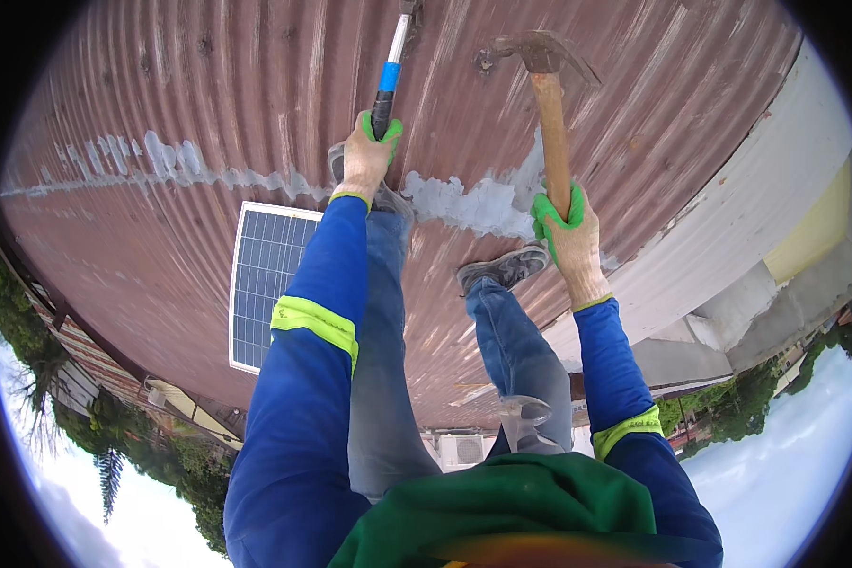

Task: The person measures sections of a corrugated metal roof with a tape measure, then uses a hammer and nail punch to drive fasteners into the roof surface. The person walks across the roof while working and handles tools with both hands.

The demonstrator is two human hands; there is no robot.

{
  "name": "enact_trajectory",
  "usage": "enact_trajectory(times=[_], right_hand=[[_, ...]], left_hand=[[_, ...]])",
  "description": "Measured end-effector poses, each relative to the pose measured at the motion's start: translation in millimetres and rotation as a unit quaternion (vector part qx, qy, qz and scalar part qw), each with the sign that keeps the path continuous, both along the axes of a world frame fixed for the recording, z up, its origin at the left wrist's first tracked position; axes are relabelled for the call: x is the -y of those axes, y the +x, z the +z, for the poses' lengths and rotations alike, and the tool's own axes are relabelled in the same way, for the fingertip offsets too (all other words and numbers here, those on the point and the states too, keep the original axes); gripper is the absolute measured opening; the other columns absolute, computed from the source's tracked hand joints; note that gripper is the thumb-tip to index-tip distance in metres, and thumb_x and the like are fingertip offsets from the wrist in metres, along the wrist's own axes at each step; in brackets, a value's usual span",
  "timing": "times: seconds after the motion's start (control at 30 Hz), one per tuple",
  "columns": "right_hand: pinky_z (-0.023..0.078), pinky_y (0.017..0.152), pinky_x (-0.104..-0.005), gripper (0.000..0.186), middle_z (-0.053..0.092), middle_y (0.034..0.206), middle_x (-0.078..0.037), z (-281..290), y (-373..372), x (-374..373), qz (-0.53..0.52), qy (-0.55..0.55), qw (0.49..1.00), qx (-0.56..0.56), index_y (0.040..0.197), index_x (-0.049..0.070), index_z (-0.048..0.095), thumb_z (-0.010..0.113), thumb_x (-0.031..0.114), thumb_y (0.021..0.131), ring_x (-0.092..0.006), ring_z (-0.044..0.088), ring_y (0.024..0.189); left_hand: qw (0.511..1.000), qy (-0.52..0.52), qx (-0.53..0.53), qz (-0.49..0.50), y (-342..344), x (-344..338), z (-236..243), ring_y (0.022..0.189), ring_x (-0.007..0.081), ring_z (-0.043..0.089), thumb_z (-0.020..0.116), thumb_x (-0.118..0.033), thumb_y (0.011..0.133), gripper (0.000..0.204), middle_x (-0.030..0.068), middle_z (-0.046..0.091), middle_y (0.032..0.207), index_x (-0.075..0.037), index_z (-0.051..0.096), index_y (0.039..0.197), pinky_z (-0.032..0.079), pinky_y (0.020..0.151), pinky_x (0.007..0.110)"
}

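Gloved in white with green palms, my left hand (366, 156) is closed around the black grip of a steel-shafted tool (389, 78) with a blue band. The tool's dark head is partly cut off at the top edge, so its kind is unclear. My right hand (571, 235), in a matching glove, grips the lower wooden handle of a claw hammer (551, 123). The hammer's rusty head lies over the brown corrugated metal roof (464, 104), its striking face beside a dark roof fastener (486, 62). Whether it touches the roof, I cannot tell.
A small solar panel (267, 284) lies left of my legs. A grey sealant strip (478, 204) crosses the roof near my shoes (506, 268). To the right, the roof edge borders a pale wall (729, 227). Trees, neighbouring roofs and an air-conditioner unit (461, 450) appear around the lower rim.
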State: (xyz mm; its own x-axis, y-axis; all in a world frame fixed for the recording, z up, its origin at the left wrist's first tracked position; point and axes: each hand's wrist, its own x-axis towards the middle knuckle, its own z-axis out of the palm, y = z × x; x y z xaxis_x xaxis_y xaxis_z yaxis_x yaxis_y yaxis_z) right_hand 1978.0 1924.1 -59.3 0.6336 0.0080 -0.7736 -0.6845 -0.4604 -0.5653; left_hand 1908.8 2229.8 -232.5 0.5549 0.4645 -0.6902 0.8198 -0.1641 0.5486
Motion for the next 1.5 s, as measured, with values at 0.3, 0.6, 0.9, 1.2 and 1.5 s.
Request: enact_trajectory(times=[0.3, 0.6, 0.9, 1.2, 1.5], right_hand=[[0.055, 0.066, -0.0361, 0.05, 0.069, 0.086, -0.012, -32, 72, -63, 0.142, -0.011, 0.985, 0.095, 0.136, 0.003, 0.061, 0.078, 0.03, 0.098, -0.0152, 0.066, 0.071], [0.059, 0.078, -0.0434, 0.052, 0.074, 0.104, -0.02, -6, 95, -80, 0.196, -0.02, 0.963, 0.182, 0.137, 0.005, 0.061, 0.078, 0.033, 0.097, -0.0357, 0.075, 0.095], [0.058, 0.075, -0.0451, 0.044, 0.073, 0.095, -0.017, -30, 128, -108, 0.358, -0.116, 0.877, 0.3, 0.132, 0.008, 0.059, 0.068, 0.04, 0.104, -0.0332, 0.075, 0.083], [0.057, 0.082, -0.0509, 0.047, 0.075, 0.1, -0.021, -16, 124, -98, 0.312, -0.077, 0.891, 0.319, 0.133, 0.007, 0.057, 0.063, 0.045, 0.106, -0.0405, 0.076, 0.096], [0.058, 0.083, -0.0529, 0.048, 0.075, 0.102, -0.023, -6, 144, -109, 0.395, -0.129, 0.86, 0.296, 0.137, 0.008, 0.056, 0.068, 0.039, 0.103, -0.044, 0.074, 0.096]], left_hand=[[0.999, -0.024, 0.018, 0.043, 9, -1, 10, 0.066, 0.009, 0.063, 0.083, -0.021, 0.095, 0.039, 0.0005, 0.067, 0.081, -0.008, 0.062, 0.125, 0.052, 0.059, 0.03], [0.999, -0.033, 0.001, 0.041, 1, 10, -11, 0.061, 0.0155, 0.066, 0.08, -0.033, 0.096, 0.039, 0.0052, 0.066, 0.072, -0.007, 0.058, 0.115, 0.053, 0.057, 0.035], [1.0, 0.01, -0.018, 0.018, -3, 17, -29, 0.068, 0.0281, 0.074, 0.078, -0.043, 0.095, 0.047, 0.0129, 0.07, 0.075, -0.007, 0.058, 0.117, 0.056, 0.063, 0.043], [0.999, -0.007, -0.035, 0.019, -1, 15, -25, 0.079, 0.0365, 0.075, 0.077, -0.044, 0.095, 0.048, 0.0186, 0.073, 0.082, -0.006, 0.058, 0.117, 0.057, 0.072, 0.048], [0.999, 0.033, -0.002, 0.018, 0, 31, -35, 0.057, 0.0146, 0.063, 0.08, -0.037, 0.096, 0.042, 0.0035, 0.061, 0.07, -0.008, 0.053, 0.111, 0.049, 0.049, 0.033]])
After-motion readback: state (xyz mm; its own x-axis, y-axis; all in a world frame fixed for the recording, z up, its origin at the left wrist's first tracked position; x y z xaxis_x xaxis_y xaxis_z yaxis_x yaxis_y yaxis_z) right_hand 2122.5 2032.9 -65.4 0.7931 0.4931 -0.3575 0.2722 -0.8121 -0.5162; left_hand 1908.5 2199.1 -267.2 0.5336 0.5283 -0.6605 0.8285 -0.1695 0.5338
